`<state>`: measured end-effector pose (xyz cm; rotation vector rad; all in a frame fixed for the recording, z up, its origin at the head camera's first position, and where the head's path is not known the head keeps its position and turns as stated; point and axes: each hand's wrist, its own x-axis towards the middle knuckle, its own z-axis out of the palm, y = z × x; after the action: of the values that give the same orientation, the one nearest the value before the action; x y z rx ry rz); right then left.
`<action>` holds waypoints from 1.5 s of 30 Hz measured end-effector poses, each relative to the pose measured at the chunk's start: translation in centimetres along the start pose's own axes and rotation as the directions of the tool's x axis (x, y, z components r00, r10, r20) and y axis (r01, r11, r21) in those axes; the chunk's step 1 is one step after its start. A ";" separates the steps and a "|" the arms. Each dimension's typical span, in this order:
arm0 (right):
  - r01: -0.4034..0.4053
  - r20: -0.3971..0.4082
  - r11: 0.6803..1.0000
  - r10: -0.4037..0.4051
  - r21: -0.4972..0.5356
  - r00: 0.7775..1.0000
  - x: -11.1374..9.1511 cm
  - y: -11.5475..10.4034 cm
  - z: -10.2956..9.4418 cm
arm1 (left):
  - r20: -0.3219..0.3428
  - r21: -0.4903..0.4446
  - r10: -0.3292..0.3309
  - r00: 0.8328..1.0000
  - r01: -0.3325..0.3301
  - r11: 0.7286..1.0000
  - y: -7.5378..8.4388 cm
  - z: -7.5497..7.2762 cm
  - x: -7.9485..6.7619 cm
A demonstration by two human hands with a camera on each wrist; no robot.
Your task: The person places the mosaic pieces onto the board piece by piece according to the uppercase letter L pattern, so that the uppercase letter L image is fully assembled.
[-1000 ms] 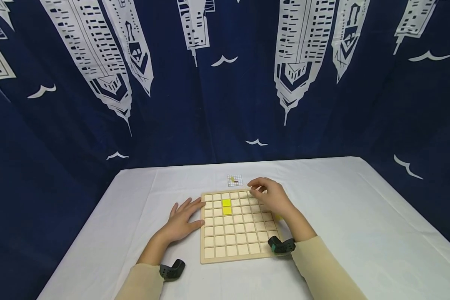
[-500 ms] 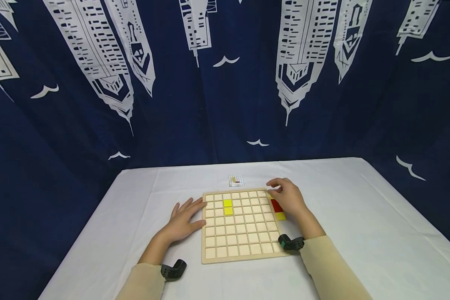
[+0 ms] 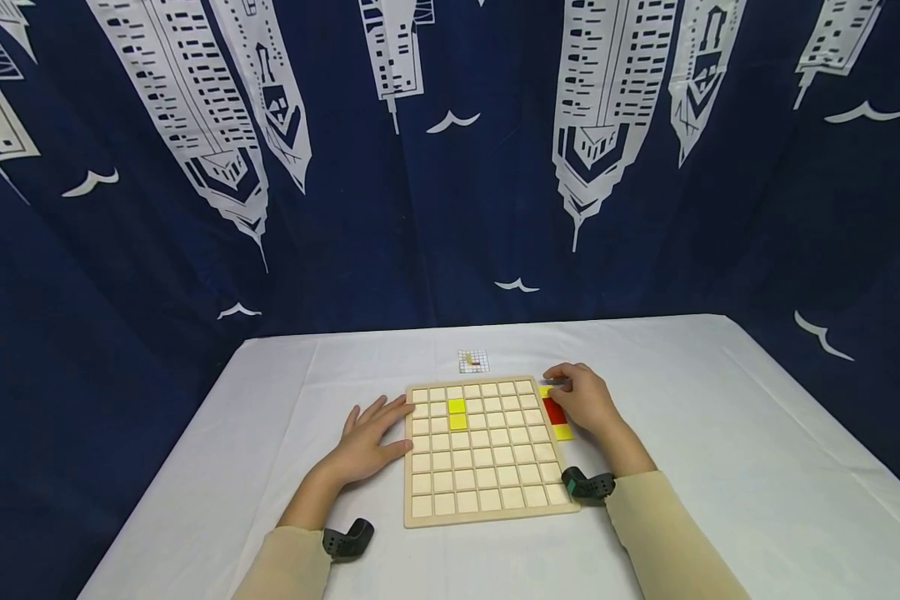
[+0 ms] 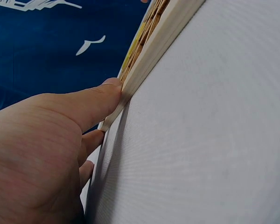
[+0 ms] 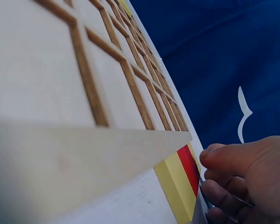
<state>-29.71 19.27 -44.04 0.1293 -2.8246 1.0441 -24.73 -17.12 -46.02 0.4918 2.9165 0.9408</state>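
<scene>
A light wooden grid board (image 3: 470, 502) lies on the table. Two yellow square tiles, one (image 3: 457, 406) above the other (image 3: 457, 422), sit in its cells, left of centre near the far side. My left hand (image 3: 366, 442) rests with spread fingers against the board's left edge; its thumb touches that edge in the left wrist view. Along the right edge lie a yellow tile (image 3: 546, 390), a red piece (image 3: 554, 412) and another yellow tile (image 3: 563, 432). Over the far yellow tile is my right hand (image 3: 583, 400), fingers loosely bent, a small gap between thumb and fingers.
A small card (image 3: 473, 361) printed with a coloured grid pattern lies just beyond the board. White cloth covers the table (image 3: 720, 417). A navy curtain (image 3: 420, 225) with white building and bird prints hangs behind. Each wrist wears a black camera (image 3: 348, 539).
My right hand has moved right, from over the board's far right corner to the coloured tiles beside it, uncovering the red piece. The left hand stays at the board's edge.
</scene>
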 end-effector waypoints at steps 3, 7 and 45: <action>-0.003 0.002 1.000 0.003 -0.014 1.000 0.1 0.1 0.1 | -0.003 0.004 0.001 1.000 -0.001 1.000 -0.1 0.0 0.0; -0.010 0.018 0.999 0.011 -0.036 1.000 0.1 0.1 0.1 | -0.002 0.004 0.000 1.000 0.000 1.000 -0.1 0.0 0.0; -0.024 0.024 0.999 0.025 -0.034 0.999 0.4 0.8 0.2 | -0.011 0.014 0.015 1.000 -0.014 1.000 -0.1 0.1 0.1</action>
<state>-30.21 19.68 -44.64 0.1053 -2.8708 1.0060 -24.83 -17.16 -46.14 0.5110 2.9350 0.9287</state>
